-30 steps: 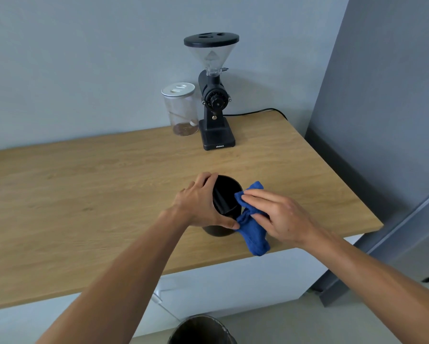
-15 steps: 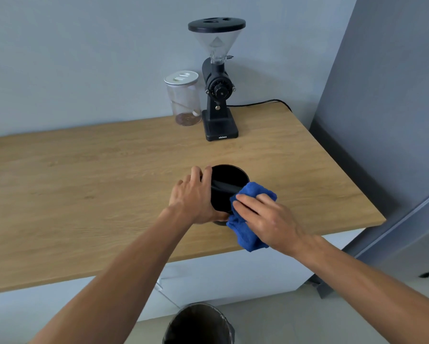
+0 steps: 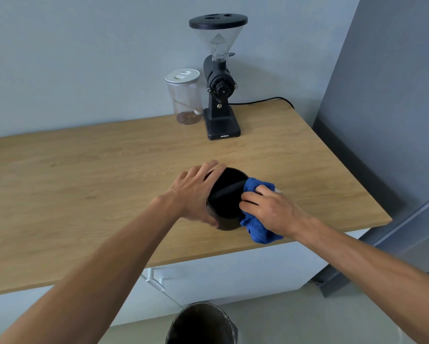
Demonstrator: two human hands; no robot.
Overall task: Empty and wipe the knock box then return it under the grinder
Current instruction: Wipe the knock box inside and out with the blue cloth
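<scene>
The black round knock box (image 3: 227, 198) stands on the wooden counter (image 3: 84, 184) near its front edge, open top up, with a dark bar across its mouth. My left hand (image 3: 196, 192) wraps its left wall and holds it. My right hand (image 3: 270, 212) grips a blue cloth (image 3: 256, 229) and presses it against the box's right rim and outer side. The black coffee grinder (image 3: 220, 95) with a clear hopper stands at the back of the counter against the wall, well apart from the box.
A clear jar (image 3: 184, 98) with a white lid stands left of the grinder. The grinder's black cable (image 3: 263, 101) runs right along the wall. A dark bin (image 3: 201, 324) stands on the floor below the counter's edge. A grey panel (image 3: 387, 120) bounds the right side.
My right hand has slid the cloth along the box's right side, from over the rim toward its outer wall. My left hand has kept hold of the box.
</scene>
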